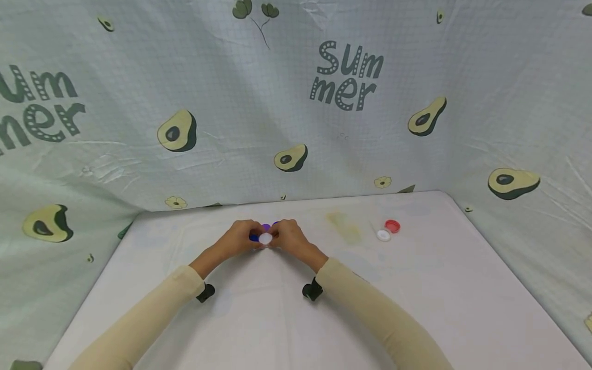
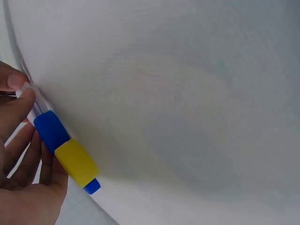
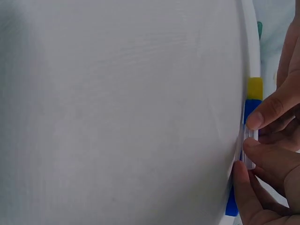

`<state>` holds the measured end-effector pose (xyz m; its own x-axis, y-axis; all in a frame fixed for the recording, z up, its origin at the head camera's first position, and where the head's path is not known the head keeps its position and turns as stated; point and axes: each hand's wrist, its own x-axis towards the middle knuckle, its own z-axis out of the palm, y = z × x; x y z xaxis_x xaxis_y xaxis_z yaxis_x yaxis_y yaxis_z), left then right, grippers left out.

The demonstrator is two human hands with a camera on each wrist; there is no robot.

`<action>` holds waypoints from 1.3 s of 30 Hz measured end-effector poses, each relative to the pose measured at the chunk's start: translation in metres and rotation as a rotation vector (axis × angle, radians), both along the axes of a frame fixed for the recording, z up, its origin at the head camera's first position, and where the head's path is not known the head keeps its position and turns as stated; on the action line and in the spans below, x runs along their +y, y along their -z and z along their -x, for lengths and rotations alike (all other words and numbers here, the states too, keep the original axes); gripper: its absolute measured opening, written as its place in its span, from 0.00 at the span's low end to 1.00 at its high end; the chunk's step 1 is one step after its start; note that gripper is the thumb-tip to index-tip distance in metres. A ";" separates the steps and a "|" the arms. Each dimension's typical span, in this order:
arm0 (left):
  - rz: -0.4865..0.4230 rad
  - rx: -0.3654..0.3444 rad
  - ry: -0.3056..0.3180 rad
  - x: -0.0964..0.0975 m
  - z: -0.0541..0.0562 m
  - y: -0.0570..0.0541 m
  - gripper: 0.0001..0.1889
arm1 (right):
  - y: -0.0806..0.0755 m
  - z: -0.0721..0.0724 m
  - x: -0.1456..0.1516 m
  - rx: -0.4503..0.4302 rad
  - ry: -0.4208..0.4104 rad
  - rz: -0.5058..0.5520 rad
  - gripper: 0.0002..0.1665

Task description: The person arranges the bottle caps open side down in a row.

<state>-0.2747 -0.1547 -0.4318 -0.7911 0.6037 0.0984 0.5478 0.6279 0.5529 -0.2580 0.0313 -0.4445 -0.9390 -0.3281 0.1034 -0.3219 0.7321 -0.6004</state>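
Both hands meet near the far side of the table. My left hand (image 1: 241,237) pinches a small round white-and-clear piece (image 1: 265,238) from the left, and my right hand (image 1: 292,239) pinches it from the other side. In the left wrist view its clear edge (image 2: 38,104) shows by the fingertips. Close to the fingers are a blue piece (image 2: 51,129) and a yellow piece (image 2: 77,162), both seen side-on. A purple piece (image 1: 265,226) peeks out behind the hands in the head view. Fingers hide much of this group.
Off to the right lie a red round lid-like piece (image 1: 392,226) and a white round one (image 1: 383,235), close together. A white cloth covers the table (image 1: 259,318), with a yellowish stain (image 1: 344,227). Behind it hangs an avocado-print sheet (image 1: 240,92).
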 end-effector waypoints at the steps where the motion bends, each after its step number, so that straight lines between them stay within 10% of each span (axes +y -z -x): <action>1: 0.003 0.002 -0.006 0.000 0.000 0.001 0.15 | 0.001 0.000 -0.001 0.015 -0.001 -0.012 0.10; 13: 0.036 0.059 -0.010 0.003 -0.002 0.003 0.16 | -0.001 -0.004 0.002 0.023 -0.019 -0.007 0.13; 22: 0.074 0.200 -0.091 0.017 -0.019 0.003 0.16 | -0.015 -0.019 0.059 -0.064 -0.109 0.029 0.17; 32: -0.111 0.092 -0.031 0.088 -0.034 -0.009 0.16 | -0.027 -0.047 0.174 0.063 -0.035 0.002 0.13; 39: -0.261 0.011 0.139 0.150 -0.029 0.000 0.15 | -0.031 -0.069 0.252 0.118 0.074 -0.024 0.13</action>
